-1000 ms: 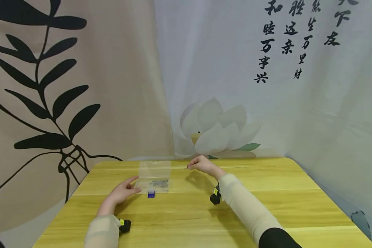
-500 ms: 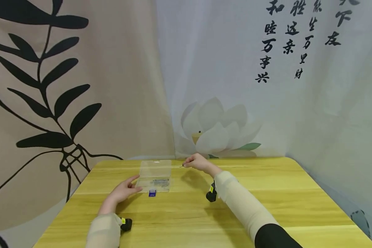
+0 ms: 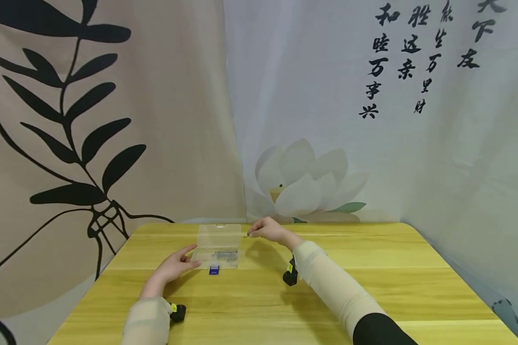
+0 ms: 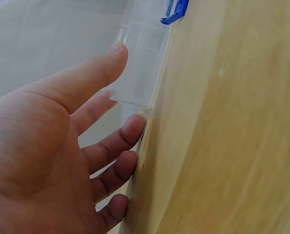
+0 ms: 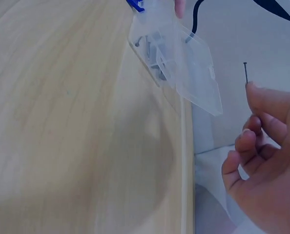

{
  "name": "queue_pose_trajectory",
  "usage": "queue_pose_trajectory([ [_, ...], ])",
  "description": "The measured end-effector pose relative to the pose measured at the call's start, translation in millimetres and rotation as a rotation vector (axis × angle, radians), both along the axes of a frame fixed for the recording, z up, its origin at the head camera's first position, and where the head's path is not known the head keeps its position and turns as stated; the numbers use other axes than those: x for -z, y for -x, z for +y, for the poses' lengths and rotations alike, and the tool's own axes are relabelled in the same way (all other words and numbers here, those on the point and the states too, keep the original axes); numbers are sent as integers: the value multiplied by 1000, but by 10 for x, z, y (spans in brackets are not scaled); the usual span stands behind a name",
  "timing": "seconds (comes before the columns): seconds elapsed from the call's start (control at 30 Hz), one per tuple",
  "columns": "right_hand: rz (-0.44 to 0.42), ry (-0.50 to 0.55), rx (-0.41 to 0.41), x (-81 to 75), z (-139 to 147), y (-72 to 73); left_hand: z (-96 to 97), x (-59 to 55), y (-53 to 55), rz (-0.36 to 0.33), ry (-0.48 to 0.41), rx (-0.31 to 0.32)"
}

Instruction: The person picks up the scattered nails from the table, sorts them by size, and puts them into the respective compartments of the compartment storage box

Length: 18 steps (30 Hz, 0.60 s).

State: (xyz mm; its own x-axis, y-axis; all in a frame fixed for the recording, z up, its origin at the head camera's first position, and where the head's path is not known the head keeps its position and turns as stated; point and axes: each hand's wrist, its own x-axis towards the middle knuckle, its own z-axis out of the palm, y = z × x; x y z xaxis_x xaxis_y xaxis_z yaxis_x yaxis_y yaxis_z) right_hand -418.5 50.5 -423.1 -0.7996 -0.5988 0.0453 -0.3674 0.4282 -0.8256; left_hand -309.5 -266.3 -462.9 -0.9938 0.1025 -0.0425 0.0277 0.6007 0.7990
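A clear plastic box lies on the table with its lid raised at the back. Inside it are several small metal pieces, nails or screws, in compartments. My left hand holds the box's left end, thumb at the near side and forefinger at the far side; the other fingers touch the table. To the right of the lid, above the table, my right hand pinches a thin dark nail between thumb and forefinger. Its flat head points away from the hand; the other end is hidden.
A blue clasp sticks out at the box's front. The wooden table ends at a back edge close behind the lid. Beyond it hangs a printed cloth. Black cameras sit on both wrists.
My right hand has moved left with the nail, closer to the box lid. My left hand stays at the box's left end. The head view has shifted slightly.
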Motion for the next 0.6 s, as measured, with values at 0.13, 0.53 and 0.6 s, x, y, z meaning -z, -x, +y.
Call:
queue_pose_trajectory([
  [0.13, -15, 11, -2, -2, -33, -13, 9, 1, 22, 1, 1, 4],
  [0.53, 33, 6, -37, 24, -139, -60, 32, -15, 28, 8, 24, 10],
  [0.6, 48, 2, -42, 40, -159, -77, 30, -1, 22, 8, 34, 11],
])
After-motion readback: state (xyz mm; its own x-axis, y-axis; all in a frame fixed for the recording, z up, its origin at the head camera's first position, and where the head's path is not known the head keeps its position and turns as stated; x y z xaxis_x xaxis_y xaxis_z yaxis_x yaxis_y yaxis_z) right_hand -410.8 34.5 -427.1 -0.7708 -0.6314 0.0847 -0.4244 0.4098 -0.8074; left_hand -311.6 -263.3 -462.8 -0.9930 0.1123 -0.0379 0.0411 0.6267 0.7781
